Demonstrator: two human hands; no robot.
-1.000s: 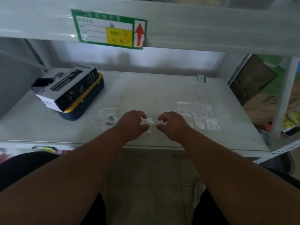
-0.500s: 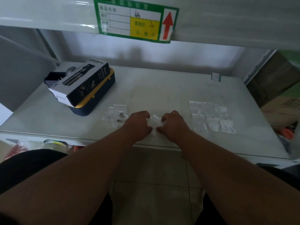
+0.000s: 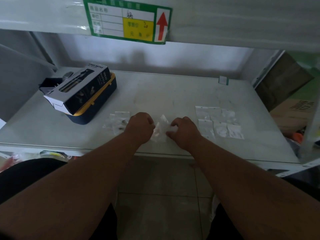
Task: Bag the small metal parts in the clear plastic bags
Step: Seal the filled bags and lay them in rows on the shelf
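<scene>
Head cam looks down on a pale bench (image 3: 173,94) under a shelf with a green-bordered label (image 3: 128,19) stuck on its front lip. Biggest thing on it is a black spray bottle box (image 3: 78,90) lying across a navy and yellow case (image 3: 97,108) toward the back left corner. Over by the right edge there's a spread of flat clear bags (image 3: 219,122), laid side by side. Near the front edge, left of centre, sits a smaller pile of clear bags with small metal parts (image 3: 119,124) in them. Right at the front edge in the middle, the left hand (image 3: 140,127) and right hand (image 3: 185,131) both have their fingers curled onto one clear bag (image 3: 160,129), each pinching a side of it. Can't tell what's inside that one, too blurry.
</scene>
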